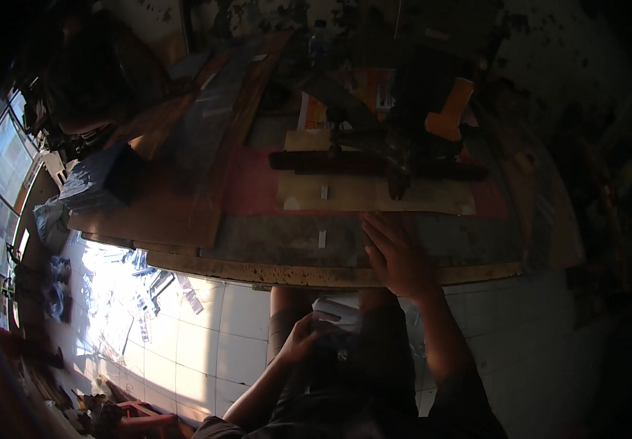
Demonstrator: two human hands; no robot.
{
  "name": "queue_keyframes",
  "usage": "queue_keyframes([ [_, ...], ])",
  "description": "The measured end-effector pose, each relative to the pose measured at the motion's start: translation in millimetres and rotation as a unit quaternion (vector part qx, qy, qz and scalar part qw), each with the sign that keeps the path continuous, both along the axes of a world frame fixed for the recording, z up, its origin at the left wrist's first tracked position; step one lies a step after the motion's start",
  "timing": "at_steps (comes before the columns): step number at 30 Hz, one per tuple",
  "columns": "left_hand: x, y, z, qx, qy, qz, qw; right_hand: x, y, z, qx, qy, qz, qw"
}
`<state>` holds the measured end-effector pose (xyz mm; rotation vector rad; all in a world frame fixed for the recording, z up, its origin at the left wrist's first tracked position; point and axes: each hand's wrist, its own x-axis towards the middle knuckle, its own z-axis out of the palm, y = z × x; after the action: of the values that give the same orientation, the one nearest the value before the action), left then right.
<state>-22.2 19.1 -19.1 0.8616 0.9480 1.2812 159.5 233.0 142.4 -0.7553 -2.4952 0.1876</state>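
My right hand (396, 256) rests on the grey work surface (272, 238) near its front edge. Its fingers are stretched out, and their tips reach the near edge of a pale yellow board (374, 196). Over this board stands a dark hand-operated press (396, 150) with a long horizontal bar. One small white strip (324, 192) lies on the board, and another strip (322, 239) lies nearer to me on the grey surface. Down at my lap, my left hand (303, 340) is closed on a white bundle (338, 311), perhaps paper or thin plastic; shade blurs its details.
A pink sheet (250, 183) shows beneath the board. Brown panels (162, 208) and a dark blue package (96, 179) lie to the left. An orange piece (451, 110) sits by the press. Scraps (151, 285) litter the sunlit floor; a dark figure, apparently a person (104, 66), is at far left.
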Motion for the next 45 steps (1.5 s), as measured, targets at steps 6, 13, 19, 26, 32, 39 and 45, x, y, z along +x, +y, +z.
queue_keyframes([
  [6,3,2,-2,-0.004,-0.033,-0.007,0.999,37,-57,-24,0.02,0.037,-0.089,0.995],
  [13,8,8,-20,0.004,-0.03,0.003,1.0,66,-74,-165,0.16,0.089,-0.204,0.962],
  [19,6,12,-16,0.012,-0.01,-0.015,1.0,49,-54,-200,0.239,0.178,-0.204,0.933],
  [26,2,9,1,0.017,0.001,-0.019,1.0,48,-58,-204,0.218,0.176,-0.192,0.94],
  [32,4,12,4,0.034,-0.007,-0.016,0.999,50,-58,-207,0.222,0.167,-0.194,0.941],
  [39,4,11,10,0.037,0.01,-0.015,0.999,50,-58,-209,0.22,0.158,-0.198,0.942],
  [45,4,11,9,0.016,0.021,-0.015,1.0,51,-57,-211,0.227,0.157,-0.191,0.942],
])
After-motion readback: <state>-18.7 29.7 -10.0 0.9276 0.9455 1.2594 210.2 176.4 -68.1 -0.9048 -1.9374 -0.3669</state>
